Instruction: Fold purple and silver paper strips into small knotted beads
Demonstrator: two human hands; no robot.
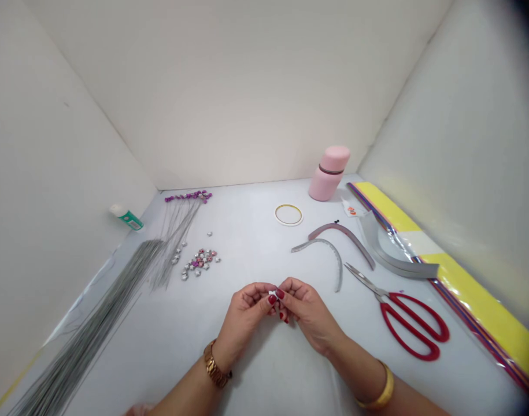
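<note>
Fingers (276,296) of both hands pinched together on a tiny white piece (272,295), perhaps a folded star, above the counter (247,346); finished stars (199,260) heaped near the wire stems (95,329), few stems (177,231) topped, scissors (403,312) idle alongside.

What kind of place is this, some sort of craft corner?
Probably a craft table boxed in by plain white walls: red-handled scissors, a bundle of thin wires and small folded paper pieces lie around.
</note>
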